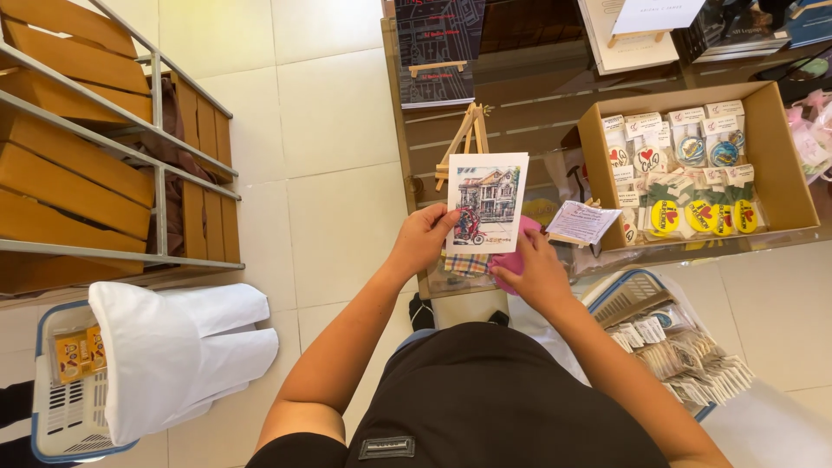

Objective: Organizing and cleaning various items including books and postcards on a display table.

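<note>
My left hand (422,238) holds a white picture card (488,201) by its left edge; the card shows a drawn house and a red scooter. My right hand (536,270) sits just below the card's right side and presses a pink cloth (524,232) against the glass shelf (529,130). A small wooden easel (469,130) stands empty on the shelf right behind the card. A small wrapped packet (582,222) lies to the right of my right hand.
An open cardboard box (784,173) of packaged round badges sits on the shelf at right. A basket (626,290) of small packets stands on the floor below. At left are wooden crates (69,173) in a metal rack and a basket (61,416) with white cloth (173,355).
</note>
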